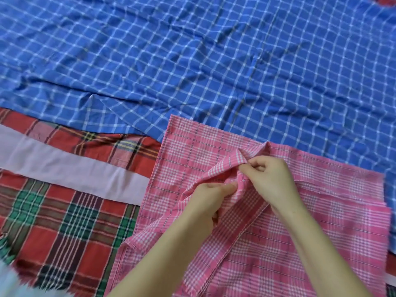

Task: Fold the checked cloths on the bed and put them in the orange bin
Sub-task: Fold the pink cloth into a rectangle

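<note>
Pink checked cloth [310, 243]: thin weave, frayed right edge, lying lower right over wrinkled blue checked sheet [192, 61] | left hand [211, 196]: fingers curled, gripping its raised fold | right hand [271, 179]: fingertips pinching the same ridge | red-green tartan cloth [53, 221]: flat, left

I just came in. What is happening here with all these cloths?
A person is working on the pink checked cloth. The left hand and the right hand are close together, and both pinch up a ridge of fabric near its middle, while the rest of it lies flat. A large blue checked cloth is spread out beyond it. A red and green checked cloth with a pale pink strip across it lies to the left. The orange bin is not in view.
</note>
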